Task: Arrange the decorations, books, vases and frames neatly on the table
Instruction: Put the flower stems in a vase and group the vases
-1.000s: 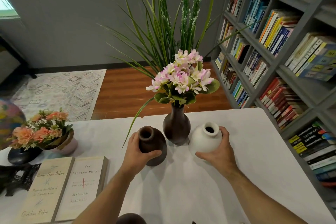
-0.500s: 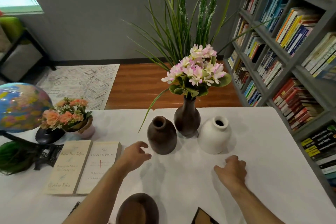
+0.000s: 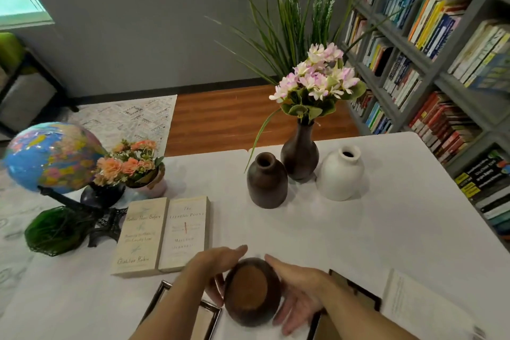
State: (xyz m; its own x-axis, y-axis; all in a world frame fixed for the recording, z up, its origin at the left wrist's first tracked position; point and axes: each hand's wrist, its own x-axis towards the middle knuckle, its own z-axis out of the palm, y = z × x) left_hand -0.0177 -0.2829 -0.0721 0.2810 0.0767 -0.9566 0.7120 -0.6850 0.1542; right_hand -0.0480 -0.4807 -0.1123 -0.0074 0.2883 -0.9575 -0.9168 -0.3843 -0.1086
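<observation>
A dark brown vase (image 3: pixel 252 295) lies on its side near the table's front edge, its base facing me. My left hand (image 3: pixel 214 263) and my right hand (image 3: pixel 300 288) cup it from either side with fingers spread. Farther back stand a small brown vase (image 3: pixel 266 182), a tall brown vase with pink flowers (image 3: pixel 300 153) and a white vase (image 3: pixel 340 175). Two pale books (image 3: pixel 162 234) lie side by side to the left. A silver frame (image 3: pixel 179 312) and a dark frame (image 3: pixel 356 295) lie flat under my forearms.
A globe (image 3: pixel 52 157), an orange flower pot (image 3: pixel 132 168), a green glass piece (image 3: pixel 52 232) and a small black tower model (image 3: pixel 106 223) crowd the left side of the white table (image 3: pixel 386 234). An open book (image 3: pixel 425 303) lies front right. A bookshelf (image 3: pixel 441 63) stands to the right.
Both hands let go of the small brown vase and the white vase, drew back toward me, and now close around the lying brown vase at the front edge.
</observation>
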